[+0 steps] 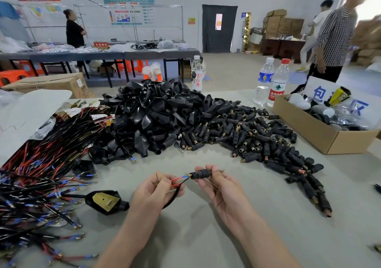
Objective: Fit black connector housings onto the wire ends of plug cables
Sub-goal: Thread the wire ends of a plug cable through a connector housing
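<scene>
My right hand (216, 182) pinches a small black connector housing (199, 173) between thumb and fingers, just above the table's middle front. A blue-tipped wire end (221, 170) pokes out of its right side. My left hand (156, 187) grips the cable (177, 187), whose red and black wires run into the housing's left end. The black cable loops down under my left palm.
A heap of black shells (152, 115) lies behind, with a spread of small housings (257, 139) to its right. Red and black cables (41, 177) cover the left. A shell with a brass plate (106, 201) lies near my left wrist. A cardboard box (321, 131) and water bottles (272, 82) stand far right.
</scene>
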